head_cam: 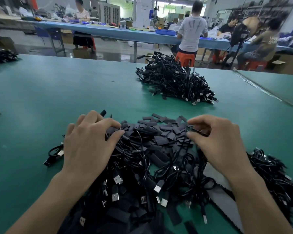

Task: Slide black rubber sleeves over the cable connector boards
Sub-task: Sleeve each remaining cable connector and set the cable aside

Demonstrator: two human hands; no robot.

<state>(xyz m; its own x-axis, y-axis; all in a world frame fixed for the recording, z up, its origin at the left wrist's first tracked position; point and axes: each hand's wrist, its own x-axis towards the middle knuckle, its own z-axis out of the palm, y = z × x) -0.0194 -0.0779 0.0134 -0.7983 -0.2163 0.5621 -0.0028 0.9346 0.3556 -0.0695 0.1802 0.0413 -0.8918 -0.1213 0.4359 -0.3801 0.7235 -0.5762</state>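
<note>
Well, my right hand (215,137) pinched a cable end (201,132). Beside it my left hand (90,141) curled on sleeves (159,132), hold unclear; I needed one squared.

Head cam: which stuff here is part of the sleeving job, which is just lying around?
Job: loose rubber sleeves; near cable heap; far cable pile; left hand; right hand, pinching a dark strip.
Lying about: grey saw-edged sheet; orange stool; blue bin.

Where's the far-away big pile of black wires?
In the head view, that cable pile sits far across the green table, right of centre, beyond the sleeves.
</note>
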